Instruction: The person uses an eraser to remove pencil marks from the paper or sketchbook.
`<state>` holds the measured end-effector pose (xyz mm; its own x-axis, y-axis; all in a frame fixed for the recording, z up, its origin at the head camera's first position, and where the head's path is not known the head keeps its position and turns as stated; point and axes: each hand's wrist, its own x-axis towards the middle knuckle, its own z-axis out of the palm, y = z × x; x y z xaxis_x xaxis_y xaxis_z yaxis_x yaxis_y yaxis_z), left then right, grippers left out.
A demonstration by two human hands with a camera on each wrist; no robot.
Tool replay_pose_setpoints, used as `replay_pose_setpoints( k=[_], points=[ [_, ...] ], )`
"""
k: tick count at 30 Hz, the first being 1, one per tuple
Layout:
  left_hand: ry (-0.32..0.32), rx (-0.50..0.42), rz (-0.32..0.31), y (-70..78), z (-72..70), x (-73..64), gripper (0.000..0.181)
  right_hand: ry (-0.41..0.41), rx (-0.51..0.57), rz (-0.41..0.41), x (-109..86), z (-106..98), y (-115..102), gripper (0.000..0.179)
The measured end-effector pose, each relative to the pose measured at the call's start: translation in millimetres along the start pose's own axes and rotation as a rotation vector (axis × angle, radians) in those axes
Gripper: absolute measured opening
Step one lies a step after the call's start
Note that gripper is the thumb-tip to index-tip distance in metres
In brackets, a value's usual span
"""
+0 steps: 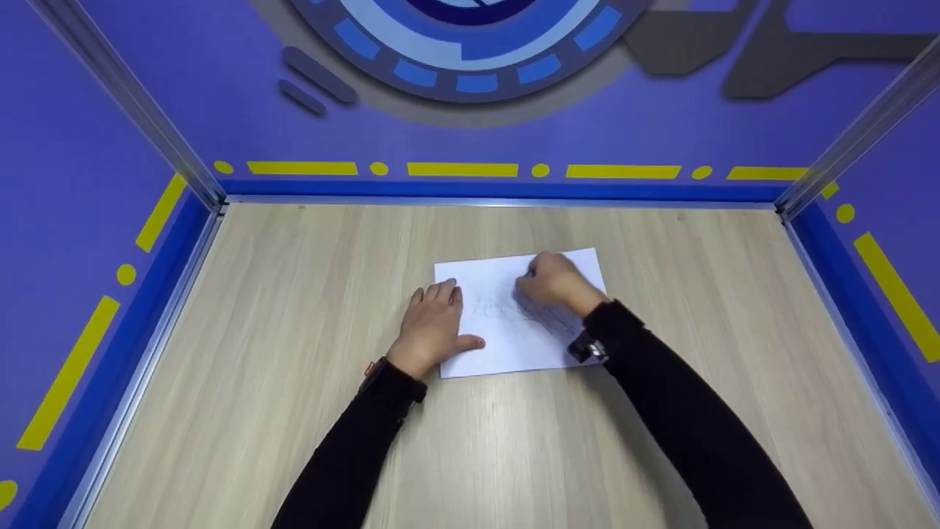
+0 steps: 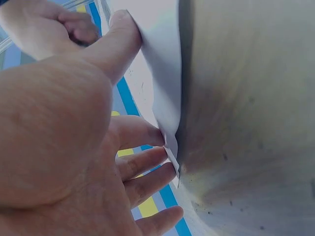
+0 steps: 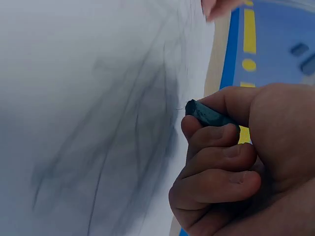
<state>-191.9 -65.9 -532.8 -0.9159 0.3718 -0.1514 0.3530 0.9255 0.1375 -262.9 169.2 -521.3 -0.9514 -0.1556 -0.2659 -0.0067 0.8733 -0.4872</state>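
Note:
A white sheet of paper (image 1: 481, 360) lies on the table, with thin grey lines and smudged grey patches (image 3: 147, 103) on it. My left hand (image 1: 432, 327) rests at the paper's left edge, fingers spread and thumb lying on the sheet. In the left wrist view that edge of the paper (image 2: 165, 64) lifts a little off the table by the fingers. My right hand (image 1: 558, 283) is over the upper right of the sheet. Its thumb and forefinger pinch a short dark teal stub (image 3: 211, 115), the other fingers curled in. The stub's blunt end points at the paper.
The wooden table (image 1: 294, 330) reaches around the sheet on all sides. Purple and blue panels with yellow marks (image 1: 463, 170) wall it in at the back, left and right, with metal rails along the edges. Both forearms wear black sleeves (image 1: 683, 411) and wrist straps.

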Motion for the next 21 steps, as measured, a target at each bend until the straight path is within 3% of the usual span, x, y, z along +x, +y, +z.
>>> replay_pose_setpoints(
  k=[4, 8, 21],
  points=[
    [0.004, 0.003, -0.006, 0.9, -1.8, -0.7, 0.104, -0.058, -0.021, -0.044, 8.8, 16.7, -27.2, 0.027],
    [0.005, 0.012, -0.004, 2.7, -1.8, 0.2, 0.104, -0.07, -0.035, -0.037, 13.2, 17.8, -34.3, 0.028],
    [-0.029, 0.038, -0.023, 0.7, 0.5, 0.0, 0.104, -0.099, -0.004, 0.064, 11.0, -16.6, 24.7, 0.037]
  ],
)
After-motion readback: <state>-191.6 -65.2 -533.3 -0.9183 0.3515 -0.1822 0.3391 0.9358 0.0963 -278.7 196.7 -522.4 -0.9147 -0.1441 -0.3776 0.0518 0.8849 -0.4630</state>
